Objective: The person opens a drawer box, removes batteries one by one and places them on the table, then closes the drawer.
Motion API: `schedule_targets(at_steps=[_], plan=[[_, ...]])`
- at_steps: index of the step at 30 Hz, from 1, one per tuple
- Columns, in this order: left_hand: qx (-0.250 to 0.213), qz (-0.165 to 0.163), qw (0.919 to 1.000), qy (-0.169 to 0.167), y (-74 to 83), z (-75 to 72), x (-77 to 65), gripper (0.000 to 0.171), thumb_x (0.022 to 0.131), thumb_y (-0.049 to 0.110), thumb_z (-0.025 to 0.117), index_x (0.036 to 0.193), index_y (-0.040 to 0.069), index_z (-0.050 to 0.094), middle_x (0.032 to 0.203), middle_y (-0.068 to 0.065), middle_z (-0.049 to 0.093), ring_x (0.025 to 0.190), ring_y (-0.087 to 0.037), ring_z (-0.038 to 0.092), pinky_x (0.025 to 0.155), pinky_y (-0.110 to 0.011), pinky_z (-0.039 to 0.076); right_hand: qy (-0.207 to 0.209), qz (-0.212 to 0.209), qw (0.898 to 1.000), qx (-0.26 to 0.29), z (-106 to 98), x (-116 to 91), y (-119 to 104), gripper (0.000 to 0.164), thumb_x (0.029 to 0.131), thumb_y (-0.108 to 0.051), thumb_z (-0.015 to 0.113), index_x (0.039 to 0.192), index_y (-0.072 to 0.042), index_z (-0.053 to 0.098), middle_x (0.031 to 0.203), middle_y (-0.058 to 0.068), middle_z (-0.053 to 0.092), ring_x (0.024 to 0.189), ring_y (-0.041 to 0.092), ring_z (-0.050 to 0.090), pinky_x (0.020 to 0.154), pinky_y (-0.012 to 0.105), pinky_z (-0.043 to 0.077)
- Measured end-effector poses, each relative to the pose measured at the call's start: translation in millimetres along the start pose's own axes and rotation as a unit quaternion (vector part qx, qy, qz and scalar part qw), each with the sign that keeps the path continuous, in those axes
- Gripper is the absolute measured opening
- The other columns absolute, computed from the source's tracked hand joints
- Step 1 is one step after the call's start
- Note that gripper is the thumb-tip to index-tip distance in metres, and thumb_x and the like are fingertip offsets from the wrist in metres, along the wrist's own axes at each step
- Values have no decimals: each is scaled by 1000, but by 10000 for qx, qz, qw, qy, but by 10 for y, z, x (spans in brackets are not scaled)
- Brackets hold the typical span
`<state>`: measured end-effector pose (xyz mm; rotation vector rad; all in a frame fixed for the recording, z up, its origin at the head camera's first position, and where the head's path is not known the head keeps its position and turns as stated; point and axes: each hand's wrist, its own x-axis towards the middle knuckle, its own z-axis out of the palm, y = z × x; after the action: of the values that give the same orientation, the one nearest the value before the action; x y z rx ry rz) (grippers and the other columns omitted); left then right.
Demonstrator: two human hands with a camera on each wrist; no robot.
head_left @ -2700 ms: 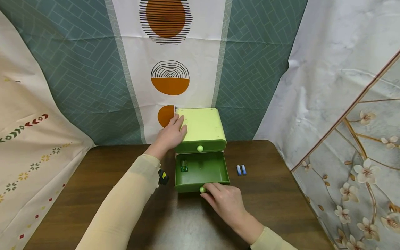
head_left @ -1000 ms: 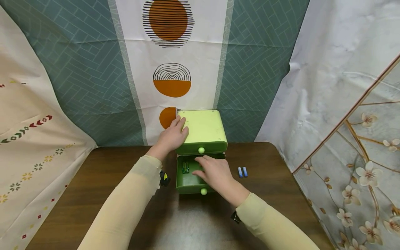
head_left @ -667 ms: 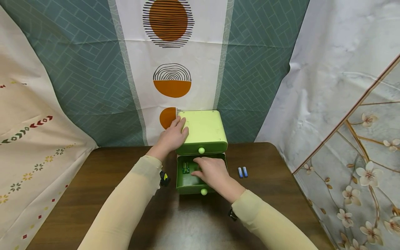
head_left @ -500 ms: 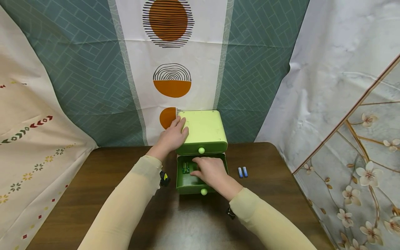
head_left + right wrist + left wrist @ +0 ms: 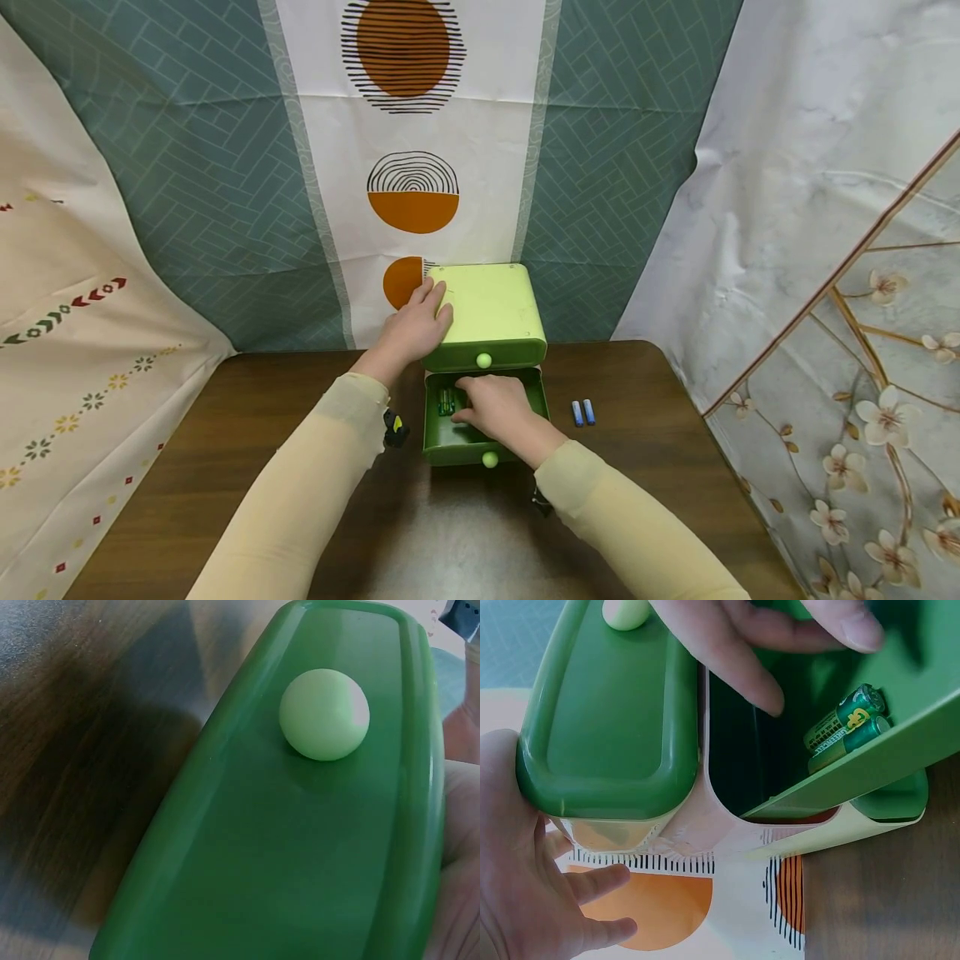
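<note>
A small light-green drawer cabinet [image 5: 491, 304] stands at the back of the table, its lower green drawer [image 5: 450, 457] pulled out. Two green batteries [image 5: 447, 402] lie side by side in that drawer, at its left. My left hand [image 5: 411, 327] rests on the cabinet's top left edge with fingers spread. My right hand [image 5: 497, 406] reaches over the lower drawer, to the right of the green batteries. In the left wrist view its loosely bent fingers [image 5: 765, 686] hold nothing and stay apart from the batteries [image 5: 847, 729]. The right wrist view shows the drawer front's round knob [image 5: 325, 715].
Two blue-and-white batteries [image 5: 583, 413] lie on the wooden table [image 5: 645, 475] right of the cabinet. The upper drawer [image 5: 457, 358] is closed. A patterned cloth [image 5: 615, 167] hangs directly behind the cabinet, with more cloth at both sides.
My right hand has let go of the lower drawer's knob and moved up over the drawer, then slightly left toward the green batteries. The left hand stays on the cabinet.
</note>
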<state>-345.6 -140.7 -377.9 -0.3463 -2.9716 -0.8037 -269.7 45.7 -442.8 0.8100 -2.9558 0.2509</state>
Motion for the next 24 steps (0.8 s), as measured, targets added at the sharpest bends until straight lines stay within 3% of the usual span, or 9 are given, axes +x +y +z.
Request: schedule_targets(at_steps=[6,14,24], plan=[[-37,36,10000,3,-11,-3,0,68,119,47,27,179,18,19,185,-9,8,168,-35,19,127,-69,25,-200,130,9997,-87,37,71,-34,48,96,-52,85,133,-23,78,69,-10,59,67,11,63,60,37,54],[-66,35,10000,-13,-12,-2,0,67,119,47,28,179,18,20,185,-8,9,167,-37,21,127,-70,24,-299,168,9991,-232,55,120,-75,46,97,-53,85,132,-24,78,93,-6,75,82,16,73,67,41,59],[-94,27,9999,-32,-8,-8,1,67,119,46,27,179,18,20,185,-8,8,168,-37,21,126,-70,24,-380,159,9987,-296,89,166,-106,43,97,-51,86,129,-24,78,98,-4,77,89,17,74,70,42,60]])
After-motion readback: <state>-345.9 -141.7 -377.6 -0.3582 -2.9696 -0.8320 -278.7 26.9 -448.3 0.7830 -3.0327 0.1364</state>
